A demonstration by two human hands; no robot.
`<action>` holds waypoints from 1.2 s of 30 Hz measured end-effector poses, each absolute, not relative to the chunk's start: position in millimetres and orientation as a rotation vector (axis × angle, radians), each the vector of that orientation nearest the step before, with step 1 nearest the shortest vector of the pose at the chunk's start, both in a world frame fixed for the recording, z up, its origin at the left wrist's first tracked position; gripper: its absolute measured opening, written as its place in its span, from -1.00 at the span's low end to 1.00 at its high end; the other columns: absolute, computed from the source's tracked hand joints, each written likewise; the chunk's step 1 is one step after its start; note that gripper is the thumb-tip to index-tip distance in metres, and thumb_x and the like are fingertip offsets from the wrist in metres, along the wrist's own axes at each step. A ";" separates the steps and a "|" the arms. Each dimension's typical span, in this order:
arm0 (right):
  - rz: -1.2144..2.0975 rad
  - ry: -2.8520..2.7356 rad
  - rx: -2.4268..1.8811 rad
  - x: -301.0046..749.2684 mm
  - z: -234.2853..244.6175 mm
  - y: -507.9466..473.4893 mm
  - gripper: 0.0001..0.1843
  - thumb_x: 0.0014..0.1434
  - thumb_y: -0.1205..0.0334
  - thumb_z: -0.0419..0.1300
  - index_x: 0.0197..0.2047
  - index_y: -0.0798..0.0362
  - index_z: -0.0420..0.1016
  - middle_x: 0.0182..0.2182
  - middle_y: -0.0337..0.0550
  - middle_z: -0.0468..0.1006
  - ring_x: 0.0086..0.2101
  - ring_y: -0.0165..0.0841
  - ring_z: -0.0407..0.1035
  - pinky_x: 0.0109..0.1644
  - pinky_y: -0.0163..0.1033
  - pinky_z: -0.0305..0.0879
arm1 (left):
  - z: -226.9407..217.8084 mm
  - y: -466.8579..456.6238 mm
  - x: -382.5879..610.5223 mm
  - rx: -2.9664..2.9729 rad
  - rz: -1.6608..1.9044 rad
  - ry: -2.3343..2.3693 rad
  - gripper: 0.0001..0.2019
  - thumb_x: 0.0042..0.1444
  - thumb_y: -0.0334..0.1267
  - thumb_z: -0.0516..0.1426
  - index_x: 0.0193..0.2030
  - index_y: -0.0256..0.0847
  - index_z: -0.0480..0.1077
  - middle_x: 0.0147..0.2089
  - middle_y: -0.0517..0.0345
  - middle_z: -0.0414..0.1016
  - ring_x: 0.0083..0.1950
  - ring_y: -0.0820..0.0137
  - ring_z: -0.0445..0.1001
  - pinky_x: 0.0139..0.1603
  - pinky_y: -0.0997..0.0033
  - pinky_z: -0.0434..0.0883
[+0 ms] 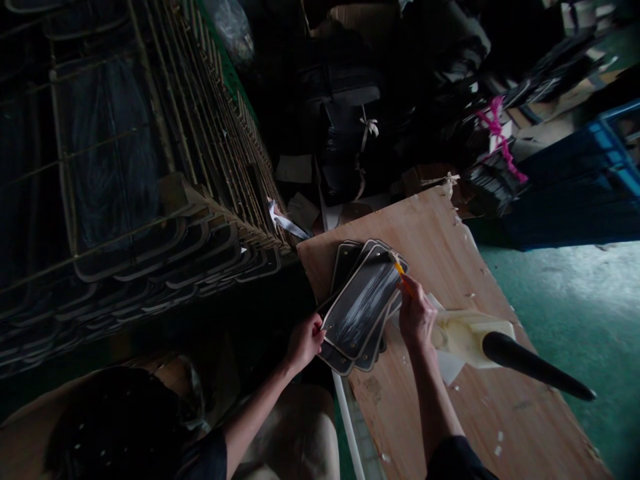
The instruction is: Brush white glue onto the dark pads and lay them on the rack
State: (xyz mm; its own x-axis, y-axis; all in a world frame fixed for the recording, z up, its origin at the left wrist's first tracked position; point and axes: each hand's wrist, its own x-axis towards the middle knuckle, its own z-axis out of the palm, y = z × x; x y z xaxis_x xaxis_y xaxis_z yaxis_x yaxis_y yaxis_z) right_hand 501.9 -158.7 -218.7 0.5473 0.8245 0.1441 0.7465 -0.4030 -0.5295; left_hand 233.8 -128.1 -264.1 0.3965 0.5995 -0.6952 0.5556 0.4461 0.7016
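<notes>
A stack of dark, rounded rectangular panels (363, 300) with pale edges lies fanned out on the wooden board. Streaks of a whitish coating run along the top panel, and small studs show near its corners. My left hand (306, 342) pinches that panel's lower left corner between thumb and fingers. In my right hand (417, 312) is a brush with a yellow-orange handle (401, 270); its tip meets the panel's upper right end. Just right of this hand stands a pale plastic container (470, 337) with a long black nozzle or handle (540, 367).
The plywood tabletop (480, 413) carries small white scraps. At left, a wire rack (215, 113) holds many similar dark panels in tiers. Tied bundles of dark material (350, 147) are piled behind. A blue crate (575, 180) stands on the green floor (565, 293) at right.
</notes>
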 end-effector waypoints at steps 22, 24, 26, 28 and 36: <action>0.508 -1.405 -2.098 456.0 -212.9 -172.6 -0.70 0.37 0.24 -0.01 0.08 0.04 0.42 -0.20 -0.10 0.59 -0.29 -0.36 0.51 -0.22 -0.32 0.40 | -266.7 -129.7 231.0 1.120 0.050 1.256 -0.91 0.13 -0.24 0.04 -0.35 -0.18 0.23 -0.55 0.33 0.34 -0.63 0.53 0.38 -0.66 0.62 0.24; 0.652 -1.456 -2.047 428.2 -209.1 -196.2 -0.69 0.36 0.28 -0.02 0.10 0.05 0.40 -0.23 -0.09 0.58 -0.32 -0.36 0.49 -0.26 -0.33 0.38 | -267.1 -129.8 231.2 1.108 0.043 1.275 -0.93 0.12 -0.26 0.03 -0.35 -0.18 0.24 -0.56 0.34 0.34 -0.64 0.53 0.37 -0.67 0.63 0.23; 0.796 -1.486 -1.983 400.8 -201.9 -220.0 -0.68 0.36 0.31 -0.04 0.11 0.05 0.39 -0.27 -0.09 0.56 -0.32 -0.35 0.47 -0.28 -0.32 0.37 | -266.7 -129.4 231.3 1.101 0.053 1.277 -0.93 0.12 -0.27 0.03 -0.35 -0.19 0.25 -0.57 0.34 0.33 -0.64 0.54 0.37 -0.67 0.64 0.23; 0.909 -1.453 -1.939 378.7 -193.4 -239.4 -0.67 0.37 0.33 -0.05 0.12 0.02 0.37 -0.28 -0.10 0.55 -0.32 -0.36 0.47 -0.28 -0.32 0.37 | -265.8 -128.9 230.8 1.103 0.079 1.252 -0.92 0.12 -0.26 0.04 -0.35 -0.19 0.26 -0.58 0.34 0.33 -0.64 0.54 0.37 -0.66 0.65 0.24; 1.040 -0.970 -1.967 390.5 -187.4 -270.9 -0.73 0.37 0.23 -0.03 0.07 -0.03 0.37 -0.30 -0.22 0.62 -0.31 -0.37 0.55 -0.24 -0.35 0.46 | -260.9 -127.8 230.6 1.019 0.124 1.253 -0.88 0.10 -0.22 0.09 -0.35 -0.21 0.26 -0.55 0.33 0.35 -0.65 0.53 0.38 -0.69 0.63 0.26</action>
State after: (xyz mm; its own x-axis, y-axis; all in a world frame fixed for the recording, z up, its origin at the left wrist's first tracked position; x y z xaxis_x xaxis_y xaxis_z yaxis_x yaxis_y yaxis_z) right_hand 390.5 -270.9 -187.4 0.3971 0.8493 -0.3479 0.2875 -0.4751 -0.8317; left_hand 230.6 -127.8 -260.9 0.3662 0.5865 -0.7225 0.4341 0.5790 0.6901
